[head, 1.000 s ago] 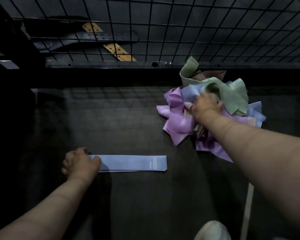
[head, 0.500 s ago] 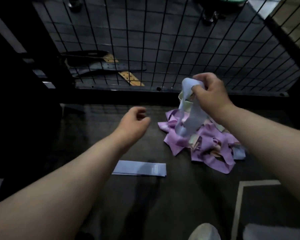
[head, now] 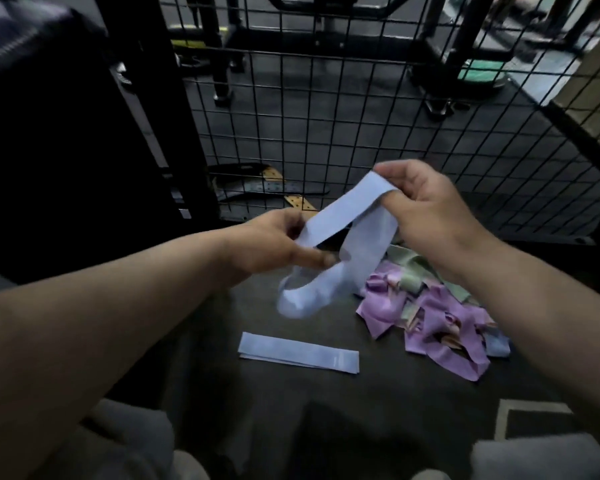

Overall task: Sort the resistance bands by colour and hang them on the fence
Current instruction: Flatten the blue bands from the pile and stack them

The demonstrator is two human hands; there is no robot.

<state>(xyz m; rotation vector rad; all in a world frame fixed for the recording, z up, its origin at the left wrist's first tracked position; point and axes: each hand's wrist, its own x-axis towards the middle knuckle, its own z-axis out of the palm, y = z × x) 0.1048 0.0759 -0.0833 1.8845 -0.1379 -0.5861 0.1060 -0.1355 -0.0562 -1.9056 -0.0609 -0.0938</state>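
A pale blue resistance band (head: 347, 216), a wide flat loop of smooth matte material, is held in the air at the centre of the view. The right hand (head: 426, 209) pinches its top end between thumb and fingers, and the left hand (head: 274, 244), at 9 o'clock from it, grips one strand between thumb and curled fingers. The rest of the loop sags and twists toward 6 o'clock, and its lowest fold is blurred. On the dark floor (head: 378, 427), at 6 o'clock from the held band, a second pale blue band (head: 298, 355) lies flat and folded. At 4 o'clock sits a tangled pile of bands (head: 447, 317), mostly lilac with some pale green and a little blue. The black wire-mesh fence (head: 361, 116) stands from 12 to 3 o'clock, with a belt (head: 257, 187) lying behind it.
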